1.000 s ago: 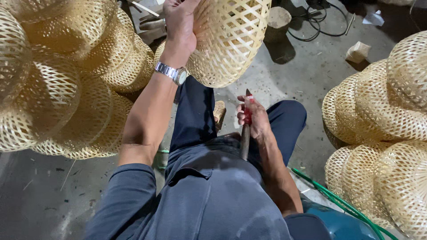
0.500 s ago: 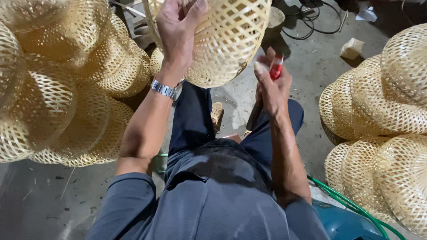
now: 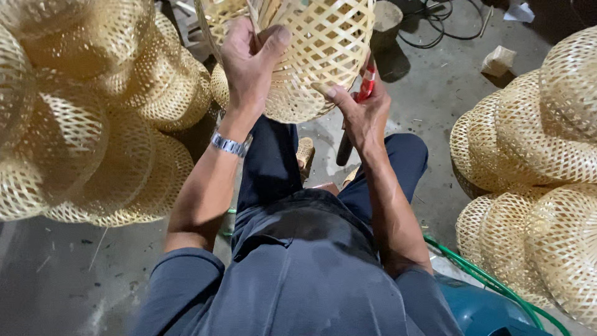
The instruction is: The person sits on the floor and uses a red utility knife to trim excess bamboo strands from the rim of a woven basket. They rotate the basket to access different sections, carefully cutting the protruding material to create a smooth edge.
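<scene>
I hold a woven bamboo basket (image 3: 317, 43) up in front of me, its open lattice facing me. My left hand (image 3: 249, 62), with a metal watch on the wrist, grips the basket's rim and loose strips at the top. Against the basket's lower right side rests my right hand (image 3: 357, 112), closed around a tool with a red part and a dark handle (image 3: 354, 118) that points down toward my lap. My knees in dark trousers are below.
Stacks of similar bamboo baskets (image 3: 81, 118) fill the left side, and more baskets (image 3: 535, 180) pile up on the right. A green hose (image 3: 485, 280) runs over the concrete floor at lower right, beside a teal object (image 3: 479, 311). Cables (image 3: 435, 25) lie at the top.
My right hand has risen from my lap with the tool and now touches the basket. My left hand has shifted its grip on the rim, and the basket has come lower and nearer.
</scene>
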